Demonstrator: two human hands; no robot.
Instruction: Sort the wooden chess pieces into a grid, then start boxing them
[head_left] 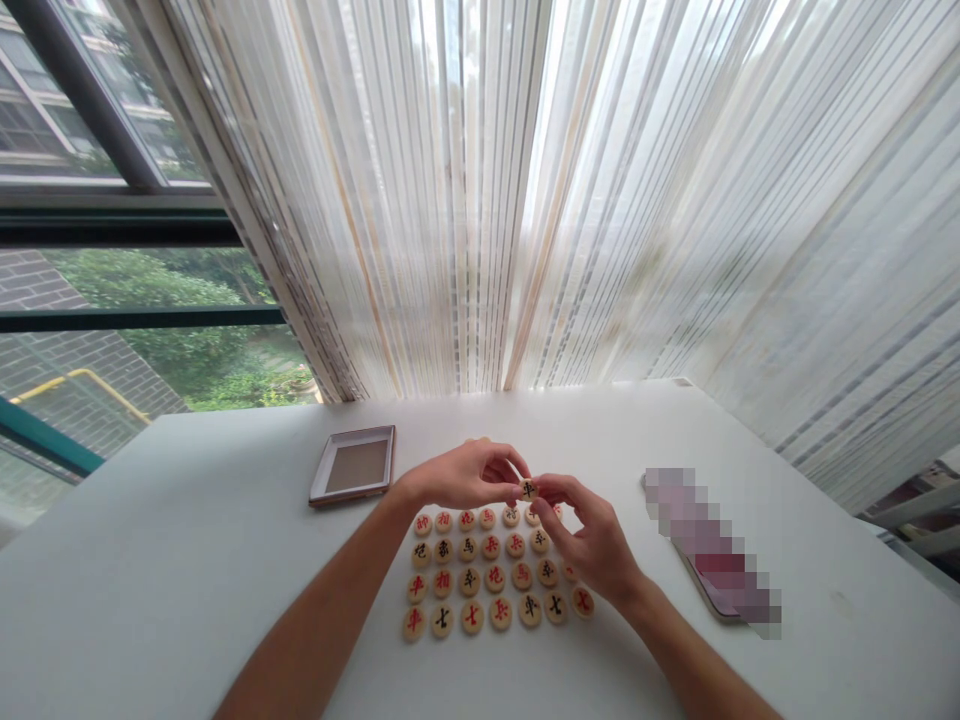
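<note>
A round wooden Chinese chess piece [529, 489] with a black character is pinched between the fingertips of both hands, raised over the far edge of the laid-out pieces. My left hand [476, 474] grips it from the left, thumb and fingers closed. From the right, my right hand [589, 522] holds the same piece. Below them, several rows of chess pieces [470, 580] lie face up in a grid, some marked red and some black. My right hand covers part of the rows at the right end. Behind my left hand, a bit of another piece may show, but I cannot tell.
A shallow open box or lid [390, 462] with a pale rim lies at the left on the white table [225, 560]. To the right rests a phone-like slab [712, 560], mostly pixelated. Striped sheer curtains [465, 250] hang behind the table, beside a window [112, 210].
</note>
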